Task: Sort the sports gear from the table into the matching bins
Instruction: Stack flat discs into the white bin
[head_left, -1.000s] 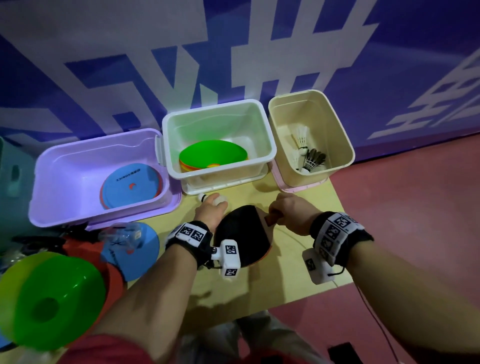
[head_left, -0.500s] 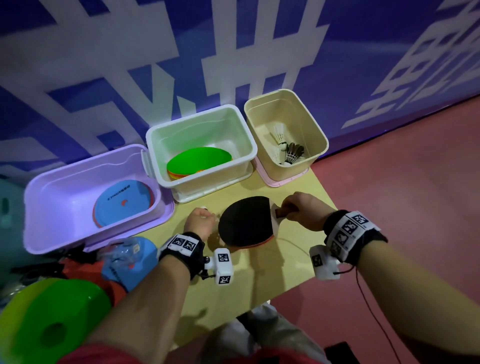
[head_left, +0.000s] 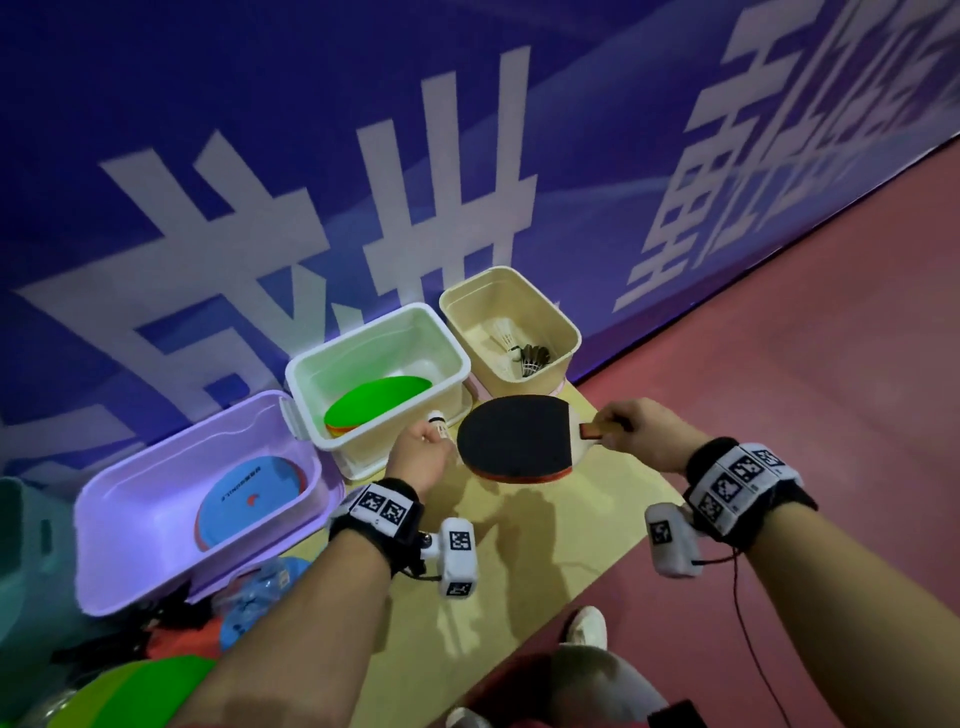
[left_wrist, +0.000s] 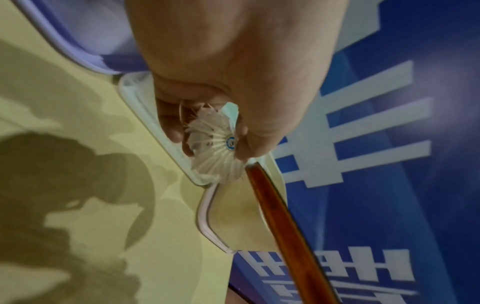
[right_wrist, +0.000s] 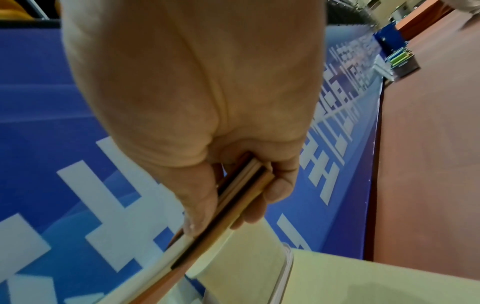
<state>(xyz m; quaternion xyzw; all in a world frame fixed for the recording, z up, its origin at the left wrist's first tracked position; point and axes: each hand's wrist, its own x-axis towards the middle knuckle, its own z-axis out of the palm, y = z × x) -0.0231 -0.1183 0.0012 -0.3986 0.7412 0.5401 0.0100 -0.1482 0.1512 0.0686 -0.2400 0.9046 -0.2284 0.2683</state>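
My left hand (head_left: 423, 449) grips a white feather shuttlecock (head_left: 438, 422), held above the table in front of the white bin (head_left: 363, 345). In the left wrist view the fingers curl round the shuttlecock (left_wrist: 215, 148). My right hand (head_left: 631, 431) grips the wooden handle (right_wrist: 241, 185) of a table tennis paddle (head_left: 511, 431) with black rubber, lifted clear of the yellow table (head_left: 545, 540) just before the beige bin (head_left: 540, 317). The paddle's edge (left_wrist: 283, 222) shows in the left wrist view.
The beige bin holds several shuttlecocks (head_left: 524, 353). The white bin holds flat green and orange discs (head_left: 376, 408). A lilac bin (head_left: 135, 467) holds a blue disc (head_left: 252, 499). More discs and a green cone (head_left: 130, 691) lie at the table's left end. Red floor lies right.
Both hands have risen off the table: the right has lifted the paddle and the left has picked up the shuttlecock. The head view has swung left and back.
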